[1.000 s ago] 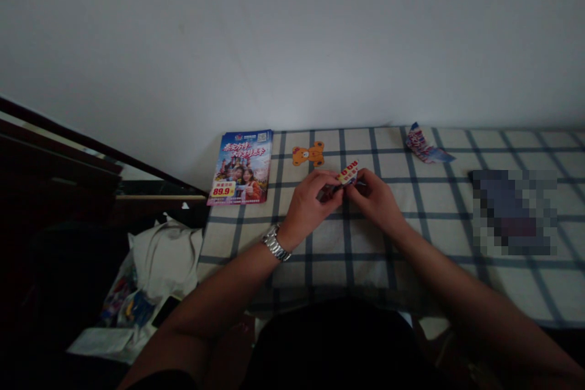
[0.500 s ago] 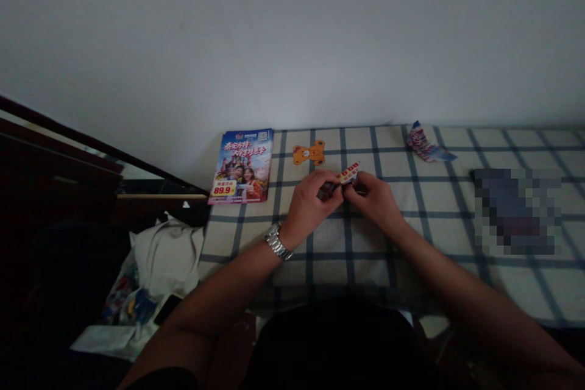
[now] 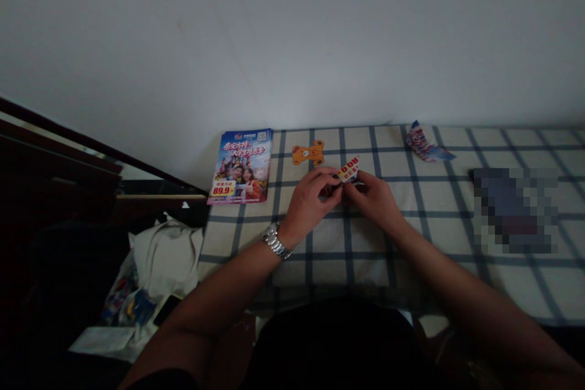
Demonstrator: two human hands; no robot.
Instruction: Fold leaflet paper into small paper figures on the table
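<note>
Between my two hands is a small folded flyer (image 3: 349, 169), its yellow and white part with red print facing up. My left hand (image 3: 313, 196), with a metal watch on the wrist, pinches its left side. On the right side, the thumb and fingers of my right hand (image 3: 372, 197) are closed on it. Fingers hide much of the folded paper. Left of my hands lies a stack of printed flyers (image 3: 242, 164). A folded flyer piece (image 3: 427, 145) stands creased on the cloth to the right, near the wall.
A checked cloth (image 3: 292, 268) covers the table, which meets a pale wall (image 3: 292, 42). An orange bear picture (image 3: 309, 153) is behind my left hand. At right lies a blurred dark object (image 3: 512, 210). White bags (image 3: 167, 256) sit low on the left.
The folded flyer has tilted slightly, so more of its red print shows. My hands stay almost in the same place, with small finger movements.
</note>
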